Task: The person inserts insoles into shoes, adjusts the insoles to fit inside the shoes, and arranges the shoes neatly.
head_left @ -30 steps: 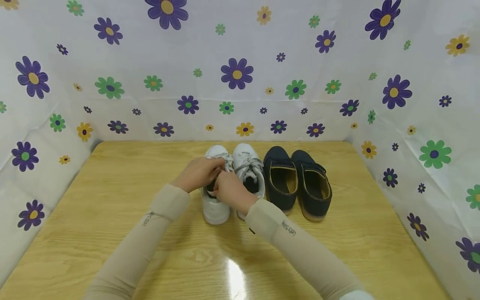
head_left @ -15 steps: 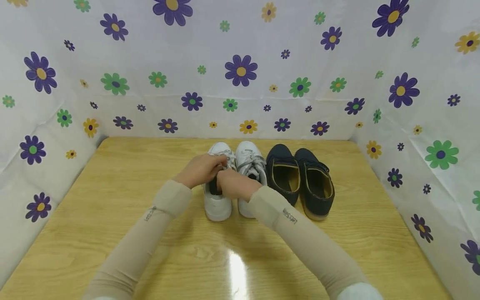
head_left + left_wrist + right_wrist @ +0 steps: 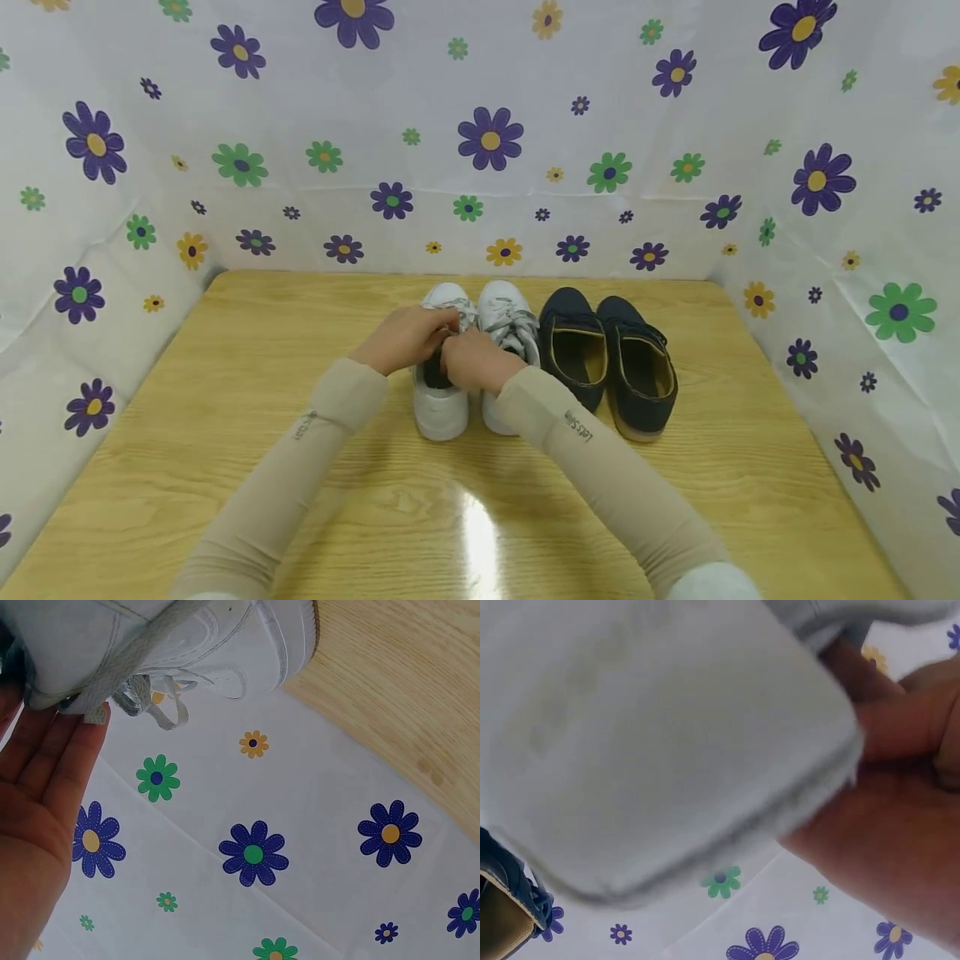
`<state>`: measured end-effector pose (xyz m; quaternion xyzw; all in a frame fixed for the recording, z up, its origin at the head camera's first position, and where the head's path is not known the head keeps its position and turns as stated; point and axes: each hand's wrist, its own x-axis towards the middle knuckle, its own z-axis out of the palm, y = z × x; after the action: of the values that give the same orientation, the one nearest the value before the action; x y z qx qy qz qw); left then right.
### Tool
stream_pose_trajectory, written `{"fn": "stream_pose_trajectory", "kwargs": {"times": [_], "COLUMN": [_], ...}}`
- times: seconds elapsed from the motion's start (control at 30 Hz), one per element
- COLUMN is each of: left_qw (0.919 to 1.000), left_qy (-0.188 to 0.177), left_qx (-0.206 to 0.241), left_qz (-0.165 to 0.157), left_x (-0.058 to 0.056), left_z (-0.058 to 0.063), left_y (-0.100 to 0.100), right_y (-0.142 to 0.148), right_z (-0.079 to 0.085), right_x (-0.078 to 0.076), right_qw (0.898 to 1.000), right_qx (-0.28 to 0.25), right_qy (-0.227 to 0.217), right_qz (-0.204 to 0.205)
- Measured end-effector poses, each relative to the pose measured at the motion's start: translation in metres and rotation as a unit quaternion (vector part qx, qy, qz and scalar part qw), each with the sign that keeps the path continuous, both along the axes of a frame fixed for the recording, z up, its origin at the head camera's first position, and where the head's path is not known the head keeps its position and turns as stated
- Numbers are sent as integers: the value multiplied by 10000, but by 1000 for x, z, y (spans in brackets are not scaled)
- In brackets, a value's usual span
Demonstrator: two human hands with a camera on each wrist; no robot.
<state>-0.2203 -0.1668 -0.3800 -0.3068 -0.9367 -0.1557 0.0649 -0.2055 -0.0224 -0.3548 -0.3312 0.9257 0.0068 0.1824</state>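
Observation:
In the head view, both hands meet over the opening of the left white sneaker [image 3: 441, 415], whose laces are partly hidden by them. My left hand [image 3: 408, 337] comes from the left and pinches a flat pale shoelace [image 3: 135, 664]; the left wrist view shows the lace running across the shoe's side to the fingertips [image 3: 94, 735]. My right hand [image 3: 480, 360], fingers curled, grips at the same laces, though its fingertips are hidden in the head view. The sneaker's white upper [image 3: 667, 750] fills much of the right wrist view, with the thumb and fingers curled beside its edge.
The other white sneaker [image 3: 501, 304], with its grey-white laces, stands close on the right, partly under the right hand. Further right is a pair of dark slip-on style shoes [image 3: 567, 304] with tan lining. A flower-print cloth [image 3: 337, 83] rises behind the wooden table [image 3: 285, 308].
The hands have stayed together over the left sneaker, the right one moving slightly up toward the laces. A lace end seen hanging below the right hand earlier is out of sight. The view has shifted slightly.

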Motion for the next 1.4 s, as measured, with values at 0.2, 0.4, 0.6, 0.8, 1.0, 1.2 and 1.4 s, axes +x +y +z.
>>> {"fn": "stream_pose_trajectory", "kwargs": {"times": [0.2, 0.4, 0.6, 0.8, 1.0, 1.2, 1.4], "left_qw": [10000, 10000, 10000, 10000, 9999, 9999, 9980], "left_qy": [-20, -14, -28, 29, 103, 94, -265], "left_qx": [13, -29, -16, -72, -33, 53, 311], "left_qz": [-36, -83, 16, -59, -22, -9, 488], "left_x": [2, 2, 1, 0, 4, 9, 19], "left_z": [1, 0, 2, 0, -6, -7, -7], "left_y": [4, 5, 4, 4, 1, -4, -10], "right_y": [3, 6, 5, 3, 1, 0, 12], "right_z": [-2, -3, -2, -12, -15, -10, -6], "right_x": [-1, 8, 12, 11, 13, 18, 29], "right_qw": [9978, 9987, 9980, 9987, 9965, 9958, 9974], "right_qx": [556, 507, 319, 503, 752, 690, -703], "right_qy": [-347, 35, 532, -28, -370, -608, -87], "right_qz": [-104, -60, 116, -28, 57, 8, 101]}}
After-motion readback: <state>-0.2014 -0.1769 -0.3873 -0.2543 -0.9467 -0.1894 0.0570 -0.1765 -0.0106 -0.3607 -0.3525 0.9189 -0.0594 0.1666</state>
